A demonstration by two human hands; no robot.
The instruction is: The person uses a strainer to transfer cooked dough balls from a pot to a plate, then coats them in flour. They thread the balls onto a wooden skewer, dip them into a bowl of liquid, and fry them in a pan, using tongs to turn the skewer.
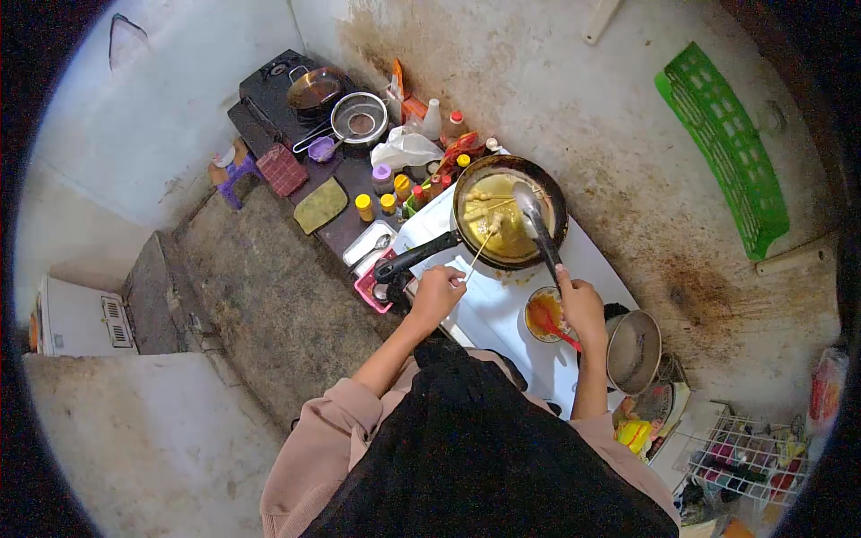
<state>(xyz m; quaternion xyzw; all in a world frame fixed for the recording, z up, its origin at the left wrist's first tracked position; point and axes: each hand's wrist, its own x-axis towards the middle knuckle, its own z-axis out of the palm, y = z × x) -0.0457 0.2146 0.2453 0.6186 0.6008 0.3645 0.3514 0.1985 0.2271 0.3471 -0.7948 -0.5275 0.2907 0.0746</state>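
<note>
My left hand (437,296) pinches the end of a thin wooden skewer (479,255), whose pale food tip (495,223) is over the near part of the frying pan (558,190). Yellowish oil (480,240) fills the pan, and more skewered pieces (484,195) lie in it. Wrapped round a black handle, my right hand (583,309) holds a metal cooking spoon (527,199) with its head over the pan's right side. Below that hand stands a bowl (529,330) of orange liquid, with a red spoon (563,334) in it. The pan's black handle (417,255) points toward my left forearm.
A metal pot (633,352) stands right of the bowl. Seasoning bottles (401,186), a pink basket (375,296) and a white tray (369,244) sit left of the pan. Farther back are a strainer (359,118) and a black stove (269,94). A green rack (725,148) hangs on the wall.
</note>
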